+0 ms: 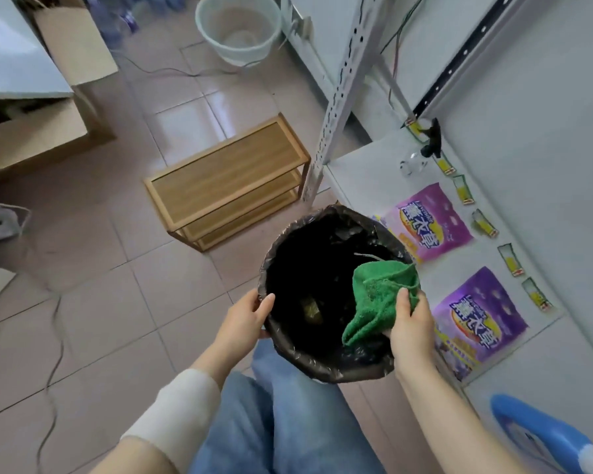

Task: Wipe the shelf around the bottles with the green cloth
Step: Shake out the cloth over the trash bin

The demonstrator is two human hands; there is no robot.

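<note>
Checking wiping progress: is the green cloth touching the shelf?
No, the right hand grips the green cloth over the bin, beside the shelf, not on it.

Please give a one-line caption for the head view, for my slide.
Left hand grips the rim of a black-lined bin; right hand holds the green cloth over it, beside a white shelf.

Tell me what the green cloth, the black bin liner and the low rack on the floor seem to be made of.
The green cloth: soft terry or microfibre, judging by its fuzzy looped pile. The black bin liner: thin plastic film, crinkled and glinting. The low rack: light wood or bamboo, with matte grain, possibly laminate.
</note>
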